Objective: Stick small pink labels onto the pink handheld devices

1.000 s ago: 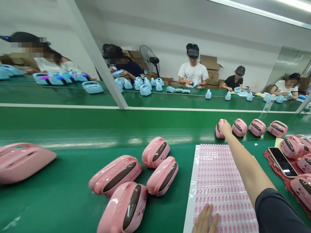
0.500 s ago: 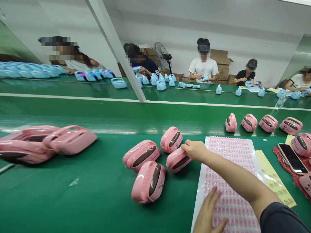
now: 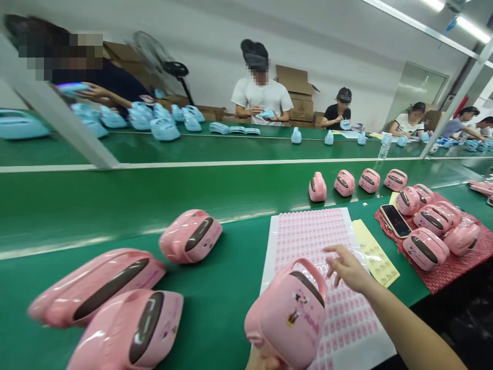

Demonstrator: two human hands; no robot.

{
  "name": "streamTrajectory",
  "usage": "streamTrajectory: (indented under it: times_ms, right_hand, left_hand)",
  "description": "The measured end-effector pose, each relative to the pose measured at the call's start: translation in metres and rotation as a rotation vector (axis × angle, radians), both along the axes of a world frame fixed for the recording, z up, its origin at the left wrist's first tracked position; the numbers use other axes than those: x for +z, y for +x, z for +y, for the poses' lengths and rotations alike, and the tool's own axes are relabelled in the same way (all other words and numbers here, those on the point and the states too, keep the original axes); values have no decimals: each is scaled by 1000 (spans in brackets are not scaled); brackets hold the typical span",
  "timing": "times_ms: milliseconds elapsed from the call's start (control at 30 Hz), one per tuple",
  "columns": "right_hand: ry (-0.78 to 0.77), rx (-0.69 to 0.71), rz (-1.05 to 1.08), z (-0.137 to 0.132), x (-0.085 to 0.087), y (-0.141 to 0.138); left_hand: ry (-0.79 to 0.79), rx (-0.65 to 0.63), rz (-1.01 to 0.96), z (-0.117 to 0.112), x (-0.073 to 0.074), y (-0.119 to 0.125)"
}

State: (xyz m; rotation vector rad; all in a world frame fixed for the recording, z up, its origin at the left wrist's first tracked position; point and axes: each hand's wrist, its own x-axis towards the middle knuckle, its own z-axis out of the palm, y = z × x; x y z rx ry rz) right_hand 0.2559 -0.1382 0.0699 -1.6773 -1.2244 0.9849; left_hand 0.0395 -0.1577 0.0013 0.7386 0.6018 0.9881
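A pink handled toy case (image 3: 287, 313) with a dark window and a cartoon print is held up at the bottom centre. My left hand (image 3: 265, 364) grips it from underneath, and only a sliver of that hand shows. My right hand (image 3: 346, 267) hovers just right of the case's handle with its fingers spread and nothing in them. It is over a white sheet of small pink stickers (image 3: 308, 231) lying on the green belt.
Three more pink cases (image 3: 190, 236) lie at the left. A row of them (image 3: 344, 182) stands beyond the sheet, and several sit on a red cloth (image 3: 442, 272) beside a phone (image 3: 393, 221) and a yellow sheet (image 3: 375, 254). Co-workers handle blue cases at the far belt (image 3: 231, 146).
My right hand left the far row, took a pink case from the cluster and brought it near. My left hand came off the sticker sheet and now holds that case; the right hand has let go.
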Motion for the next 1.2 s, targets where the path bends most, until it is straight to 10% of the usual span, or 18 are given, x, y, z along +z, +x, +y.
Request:
streamTrajectory:
  times_ms: [133, 333, 600, 933, 1200]
  right_hand:
    - [87, -441, -315, -6, -22, 71]
    - [94, -539, -334, -4, -56, 92]
    - [141, -573, 2, -8, -48, 95]
    - [235, -167, 444, -35, 20, -23]
    - [203, -113, 339, -28, 17, -50]
  left_hand:
    - [-214, -64, -211, 5, -15, 10]
    - [-254, -50, -438, 12, -32, 16]
    - [-286, 66, -418, 8, -1, 19]
    - [-200, 269, -31, 9, 48, 57]
    - [-103, 322, 142, 9, 49, 59]
